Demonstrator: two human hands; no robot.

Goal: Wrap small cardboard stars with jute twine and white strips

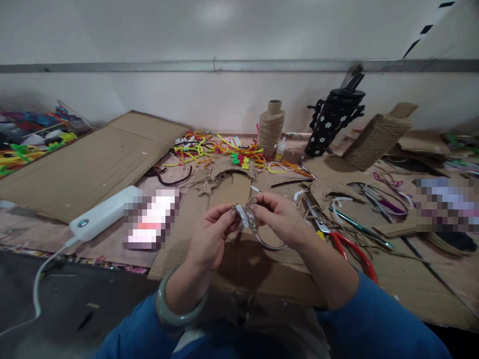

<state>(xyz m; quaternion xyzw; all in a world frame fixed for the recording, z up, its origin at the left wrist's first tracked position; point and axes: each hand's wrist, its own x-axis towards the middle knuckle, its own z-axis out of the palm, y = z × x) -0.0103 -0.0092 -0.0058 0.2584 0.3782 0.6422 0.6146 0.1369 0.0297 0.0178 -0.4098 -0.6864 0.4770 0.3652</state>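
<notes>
Over the cardboard, my left hand (215, 229) pinches a small white strip (242, 216) between thumb and fingertips. My right hand (279, 217) is closed beside it, fingertips gripping a small crumpled clear plastic piece (253, 219). The two pieces touch or overlap; whether they are joined I cannot tell. A thin pale loop (267, 246) hangs below the right fingers. Just beyond my hands lies a twine-wrapped crescent (232, 167) with green and yellow flowers on it and a twine star (206, 188) at its left end.
Red-handled scissors (337, 239) lie right of my right hand, near another twine crescent (333, 192). Twine spools (271, 132), a small glue bottle (280, 148) and a black flowered holder (329, 119) stand behind. A white power bank (105, 212) and a phone (151, 219) lie left.
</notes>
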